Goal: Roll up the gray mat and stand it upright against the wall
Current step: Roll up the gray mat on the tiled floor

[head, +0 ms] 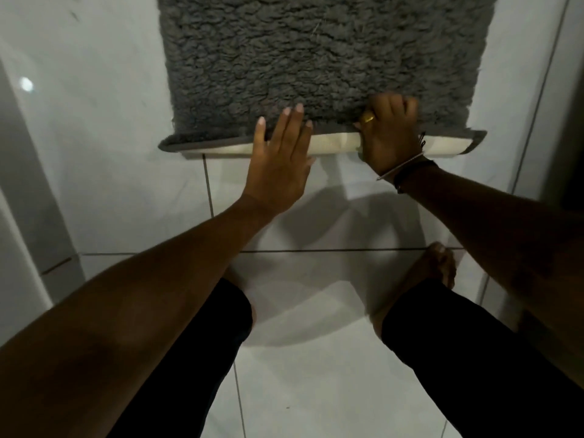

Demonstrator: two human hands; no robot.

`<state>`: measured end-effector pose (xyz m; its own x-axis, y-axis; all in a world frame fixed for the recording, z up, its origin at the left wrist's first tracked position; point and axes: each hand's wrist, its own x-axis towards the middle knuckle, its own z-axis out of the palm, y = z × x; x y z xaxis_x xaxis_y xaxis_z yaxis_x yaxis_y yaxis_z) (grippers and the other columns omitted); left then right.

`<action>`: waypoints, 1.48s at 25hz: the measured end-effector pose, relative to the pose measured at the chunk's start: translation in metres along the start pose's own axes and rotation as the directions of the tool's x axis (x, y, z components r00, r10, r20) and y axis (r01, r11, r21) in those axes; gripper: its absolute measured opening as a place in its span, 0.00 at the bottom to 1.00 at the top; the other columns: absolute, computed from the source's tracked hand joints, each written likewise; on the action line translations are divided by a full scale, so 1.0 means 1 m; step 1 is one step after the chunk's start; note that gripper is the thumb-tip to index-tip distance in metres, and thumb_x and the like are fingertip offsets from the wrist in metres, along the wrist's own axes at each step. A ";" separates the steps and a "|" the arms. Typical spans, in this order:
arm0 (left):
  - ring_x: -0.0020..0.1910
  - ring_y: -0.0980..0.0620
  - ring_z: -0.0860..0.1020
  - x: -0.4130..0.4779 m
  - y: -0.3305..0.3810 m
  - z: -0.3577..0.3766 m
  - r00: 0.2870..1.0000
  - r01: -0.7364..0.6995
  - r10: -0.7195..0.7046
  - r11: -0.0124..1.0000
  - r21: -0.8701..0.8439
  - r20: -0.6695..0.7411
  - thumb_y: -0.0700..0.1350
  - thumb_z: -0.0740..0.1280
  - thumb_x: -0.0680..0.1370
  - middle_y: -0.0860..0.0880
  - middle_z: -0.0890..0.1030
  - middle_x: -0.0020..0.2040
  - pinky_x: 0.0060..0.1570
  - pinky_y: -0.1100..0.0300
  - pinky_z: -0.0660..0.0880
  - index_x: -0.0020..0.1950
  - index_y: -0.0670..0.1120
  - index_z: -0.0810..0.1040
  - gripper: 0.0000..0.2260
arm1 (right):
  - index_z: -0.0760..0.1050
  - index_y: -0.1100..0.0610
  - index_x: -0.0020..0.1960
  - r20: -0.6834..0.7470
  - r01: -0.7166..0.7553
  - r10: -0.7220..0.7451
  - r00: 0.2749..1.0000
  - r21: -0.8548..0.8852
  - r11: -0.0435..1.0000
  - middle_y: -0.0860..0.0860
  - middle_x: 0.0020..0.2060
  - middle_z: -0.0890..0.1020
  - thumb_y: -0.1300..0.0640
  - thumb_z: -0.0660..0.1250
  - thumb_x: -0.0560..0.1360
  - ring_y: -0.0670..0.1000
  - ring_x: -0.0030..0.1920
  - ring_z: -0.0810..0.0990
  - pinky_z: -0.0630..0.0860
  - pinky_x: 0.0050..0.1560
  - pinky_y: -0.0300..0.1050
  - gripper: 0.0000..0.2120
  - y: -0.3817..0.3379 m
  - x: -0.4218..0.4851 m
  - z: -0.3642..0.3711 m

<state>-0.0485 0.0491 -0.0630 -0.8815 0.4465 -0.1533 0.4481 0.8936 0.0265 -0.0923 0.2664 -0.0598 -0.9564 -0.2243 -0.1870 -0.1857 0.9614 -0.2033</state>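
Observation:
A shaggy gray mat [319, 58] lies flat on the white tiled floor, running from the top edge of the view toward me. Its near edge is turned up and over, showing a strip of cream backing [335, 144]. My right hand [390, 134] grips that folded edge right of centre, fingers curled over the pile. My left hand [281, 162] is flat with fingers spread, its fingertips resting on the fold left of centre. The far end of the mat is out of view.
Glossy white floor tiles [110, 184] with dark grout lines surround the mat. A white panel or wall base [25, 222] runs along the left. A dark vertical edge [568, 153] stands at the far right. My bare foot [433, 273] and dark trouser legs are below.

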 end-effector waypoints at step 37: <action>0.81 0.43 0.56 0.282 -0.120 -0.061 0.933 0.359 -0.345 0.919 -0.166 0.107 0.54 0.46 0.86 0.40 0.59 0.81 0.79 0.42 0.51 0.80 0.40 0.58 0.27 | 0.59 0.60 0.76 -0.059 -0.279 0.278 0.959 -0.003 0.960 0.59 0.75 0.65 0.42 0.45 0.82 0.59 0.75 0.61 0.51 0.75 0.67 0.30 0.018 0.311 -0.065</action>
<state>-0.3600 0.0708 -0.0489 -0.9608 0.1033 -0.2574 0.0706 0.9886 0.1331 -0.4072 0.2245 -0.0595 -0.9819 0.0621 -0.1790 0.0879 0.9862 -0.1400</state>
